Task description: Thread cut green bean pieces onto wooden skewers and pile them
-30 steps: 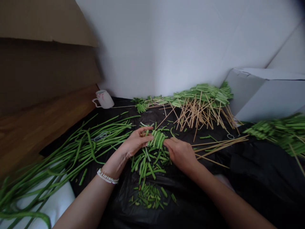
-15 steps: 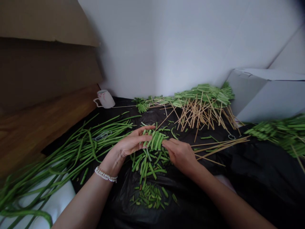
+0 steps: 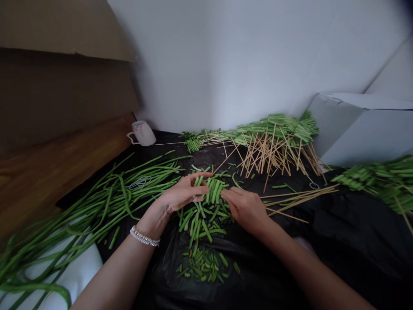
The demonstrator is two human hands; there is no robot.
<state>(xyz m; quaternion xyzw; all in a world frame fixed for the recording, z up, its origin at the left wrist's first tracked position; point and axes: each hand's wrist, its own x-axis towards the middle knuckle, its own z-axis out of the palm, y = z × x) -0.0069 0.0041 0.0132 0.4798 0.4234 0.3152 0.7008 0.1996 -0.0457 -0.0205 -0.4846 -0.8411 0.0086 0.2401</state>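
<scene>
My left hand [image 3: 189, 189], with a beaded bracelet at the wrist, curls its thumb and fingers round a row of cut green bean pieces [image 3: 214, 190]. The pieces sit side by side like a skewered row; a stick through them is hidden. At the row's right end, my right hand [image 3: 241, 204] is closed, fingertips pinched against it; what exactly they pinch is covered. Beneath both hands lie loose cut bean pieces [image 3: 196, 226] on a black plastic sheet [image 3: 161, 275]. Closer to me is a small heap of short bean ends [image 3: 206, 263].
Long whole beans [image 3: 142, 181] spread out at left. Finished-looking bean skewers [image 3: 274, 129] pile against the wall, their sticks [image 3: 264, 153] pointing forward. Bare sticks [image 3: 303, 198] lie right of my hand. A mug [image 3: 143, 134], a white box [image 3: 364, 125] and more skewered beans [image 3: 380, 176] stand around.
My left thumb has shifted slightly down and right along the bean row. My right hand has moved very slightly to the right; the piles look the same.
</scene>
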